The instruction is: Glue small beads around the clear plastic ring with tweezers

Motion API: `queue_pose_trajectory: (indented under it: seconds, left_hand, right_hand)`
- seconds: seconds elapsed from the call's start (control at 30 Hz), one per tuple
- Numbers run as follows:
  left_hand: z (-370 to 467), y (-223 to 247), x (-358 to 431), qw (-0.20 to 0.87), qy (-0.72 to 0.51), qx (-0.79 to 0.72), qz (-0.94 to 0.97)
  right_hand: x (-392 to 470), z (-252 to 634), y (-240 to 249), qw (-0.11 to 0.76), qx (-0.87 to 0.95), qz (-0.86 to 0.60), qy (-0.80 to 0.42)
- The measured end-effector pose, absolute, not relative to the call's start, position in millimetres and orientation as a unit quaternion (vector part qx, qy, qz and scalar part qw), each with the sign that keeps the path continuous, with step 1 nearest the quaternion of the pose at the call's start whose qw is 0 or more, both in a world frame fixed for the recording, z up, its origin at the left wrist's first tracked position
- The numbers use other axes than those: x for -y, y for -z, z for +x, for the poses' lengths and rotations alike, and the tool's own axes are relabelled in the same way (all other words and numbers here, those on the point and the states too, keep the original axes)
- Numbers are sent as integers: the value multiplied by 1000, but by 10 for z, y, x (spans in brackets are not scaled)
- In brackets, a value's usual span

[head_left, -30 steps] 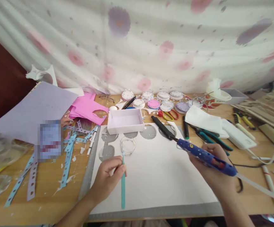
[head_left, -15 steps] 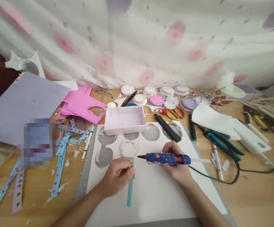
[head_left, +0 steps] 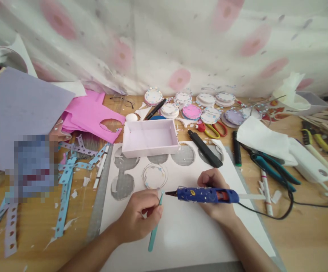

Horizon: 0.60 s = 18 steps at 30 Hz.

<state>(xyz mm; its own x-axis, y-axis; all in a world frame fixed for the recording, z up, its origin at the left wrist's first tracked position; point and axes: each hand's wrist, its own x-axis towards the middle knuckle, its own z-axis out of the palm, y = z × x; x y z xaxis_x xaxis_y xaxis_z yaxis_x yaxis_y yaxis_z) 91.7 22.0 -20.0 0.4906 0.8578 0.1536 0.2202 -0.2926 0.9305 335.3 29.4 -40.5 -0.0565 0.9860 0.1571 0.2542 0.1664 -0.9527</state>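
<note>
My right hand (head_left: pixel 216 206) is wrapped round a blue hot glue gun (head_left: pixel 203 194), its dark nozzle pointing left and a clear glue stick out of its back. Teal tweezers (head_left: pixel 153 236) are pinched in my left hand (head_left: pixel 141 215), tips upward. A tiny pale blue bit (head_left: pixel 162 193) shows at the tips, just left of the nozzle; whether they touch I cannot tell. Just beyond my left hand, a thin white ring (head_left: pixel 154 176) dotted with small coloured pieces lies on a white sheet (head_left: pixel 186 230) with round cut-outs.
Behind the sheet's cut-outs sits a lilac open box (head_left: pixel 149 149) beside a black cutter (head_left: pixel 206 149). Several decorated discs (head_left: pixel 192 112) stand at the back. Pliers (head_left: pixel 277 166) and the glue gun's cord (head_left: pixel 290 200) lie right, pink foam (head_left: pixel 87 117) and punched strips (head_left: pixel 64 196) left.
The view has shifted slightly. The tweezer tips, with the tiny blue bit, have come away from the ring toward me and sit close to the glue gun's nozzle.
</note>
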Motion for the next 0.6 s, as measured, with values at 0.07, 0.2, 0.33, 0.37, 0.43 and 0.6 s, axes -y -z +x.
queue_pose_trajectory:
  seconds: [0.07, 0.2, 0.33, 0.37, 0.43, 0.6]
  left_hand:
    - [918, 207, -216, 461, -343, -371, 730]
    - [923, 202, -216, 460, -347, -365, 731]
    - [929, 194, -222, 457, -352, -363, 732]
    - [929, 194, -221, 456, -352, -364, 732]
    - [927, 196, -217, 453, -353, -363, 733]
    - [927, 190, -215, 447, -354, -363, 736]
  right_hand:
    - [-292, 3351, 406, 463, 608, -509, -397]
    - [-294, 3348, 392, 468, 609, -507, -391]
    - [-307, 3337, 371, 473, 614, -499, -388]
    - [-310, 3333, 368, 474, 614, -498, -387]
    - [-314, 3327, 366, 473, 614, -498, -388]
    - [-307, 3328, 382, 472, 614, -499, -389]
